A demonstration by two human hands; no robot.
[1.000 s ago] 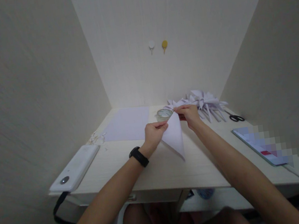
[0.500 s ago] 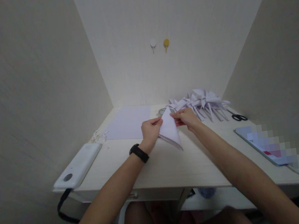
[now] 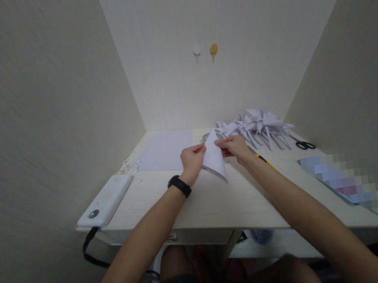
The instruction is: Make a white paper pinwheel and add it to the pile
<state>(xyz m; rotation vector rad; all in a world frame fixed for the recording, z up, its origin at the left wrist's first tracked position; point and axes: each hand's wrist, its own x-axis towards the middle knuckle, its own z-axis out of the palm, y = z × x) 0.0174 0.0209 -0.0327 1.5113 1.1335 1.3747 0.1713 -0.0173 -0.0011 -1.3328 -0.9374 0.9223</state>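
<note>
Between my hands, above the white desk, is a folded sheet of white paper [image 3: 214, 156] with its point upward. My left hand [image 3: 193, 160], a black watch on its wrist, pinches the paper's left edge between thumb and fingers. On the opposite edge my right hand [image 3: 234, 148] pinches it near the top. Behind the right hand lie several white paper pinwheels [image 3: 260, 124] in a heap. A roll of clear tape [image 3: 205, 137] is partly hidden behind the folded paper. Flat white paper [image 3: 165, 149] lies at the back left of the desk.
Black-handled scissors [image 3: 305, 145] lie at the right, beyond a tablet-like device [image 3: 335, 182] with a cable. A yellow and black tool [image 3: 265, 161] is partly under my right forearm. At the left are a white power bank-like box [image 3: 108, 202] and small white scraps [image 3: 128, 167].
The view has shifted slightly. Both hands keep their pinch on the folded paper, whose lower part now looks more curved. The yellow and black tool has come into sight beside my right forearm.
</note>
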